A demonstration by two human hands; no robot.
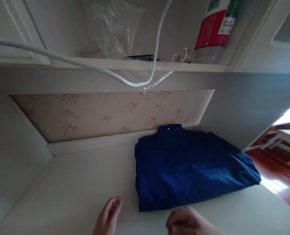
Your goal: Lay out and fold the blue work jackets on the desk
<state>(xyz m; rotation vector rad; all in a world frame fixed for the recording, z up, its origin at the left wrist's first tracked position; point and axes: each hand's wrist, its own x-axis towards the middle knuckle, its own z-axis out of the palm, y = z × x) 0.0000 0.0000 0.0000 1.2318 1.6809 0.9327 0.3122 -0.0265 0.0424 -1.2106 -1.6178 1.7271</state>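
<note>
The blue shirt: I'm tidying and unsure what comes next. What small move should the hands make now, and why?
Probably slide both hands forward onto the folded blue shirt. The left hand and right hand hover empty just short of its near edge, touching nothing.

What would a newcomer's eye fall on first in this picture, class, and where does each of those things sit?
First, the folded blue shirt, lying on the white desk against the floral back panel. Next, the white cable looping down from the shelf, in front of a clear plastic bag. At the bottom edge, the left hand and right hand sit empty just short of the shirt.
</note>
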